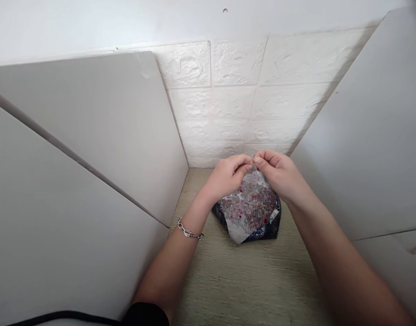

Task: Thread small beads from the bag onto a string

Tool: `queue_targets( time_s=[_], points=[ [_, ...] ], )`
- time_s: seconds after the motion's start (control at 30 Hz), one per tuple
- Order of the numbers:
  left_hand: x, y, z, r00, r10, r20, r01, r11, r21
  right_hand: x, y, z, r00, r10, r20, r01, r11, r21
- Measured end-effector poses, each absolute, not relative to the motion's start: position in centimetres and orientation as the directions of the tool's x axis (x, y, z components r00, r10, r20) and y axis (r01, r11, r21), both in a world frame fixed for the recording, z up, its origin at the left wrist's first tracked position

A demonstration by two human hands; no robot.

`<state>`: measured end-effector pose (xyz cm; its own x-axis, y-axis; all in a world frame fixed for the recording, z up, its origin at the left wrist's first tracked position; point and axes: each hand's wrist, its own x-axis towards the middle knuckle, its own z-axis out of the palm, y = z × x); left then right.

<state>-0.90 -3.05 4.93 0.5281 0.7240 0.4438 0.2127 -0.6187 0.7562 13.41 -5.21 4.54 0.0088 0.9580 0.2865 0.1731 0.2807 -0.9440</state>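
Observation:
My left hand and my right hand meet fingertip to fingertip, each with thumb and forefinger pinched together. Whatever sits between those fingertips is too small to make out. Just below them, many small beads in pink, red, grey and clear tones lie on a silvery-grey lining. The lining belongs to, or rests in, a dark blue patterned pouch that lies spread on the table. My hands partly cover the pouch's far end.
The pouch stands on a greenish wood-grain table. A pale panel rises on the left and another panel on the right. Behind is a white embossed brick wall. A black cable or strap runs along the lower left.

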Motion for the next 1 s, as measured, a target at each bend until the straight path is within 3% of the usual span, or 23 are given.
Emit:
queue_targets(
  time_s=[0.2,0.5,0.7,1.0],
  points=[
    [-1.0,-2.9,4.8,0.538,0.712,0.451,0.256,-0.648,0.718,13.4,-4.9,4.0,0.016,0.964,0.267,0.145,0.262,-0.954],
    [-0.9,-3.0,4.8,0.536,0.695,0.48,0.209,-0.66,0.722,13.4,-4.9,4.3,-0.05,0.986,0.158,-0.041,0.156,-0.987],
    [-1.0,-2.8,4.6,0.511,0.748,0.425,0.145,-0.562,0.814,13.3,-5.5,4.9,0.009,0.975,0.221,0.147,0.218,-0.965],
    [-0.7,-2.7,4.5,0.504,0.78,0.371,-0.116,-0.364,0.924,12.6,-5.9,5.0,0.052,0.932,0.359,0.264,0.334,-0.905]
  ],
)
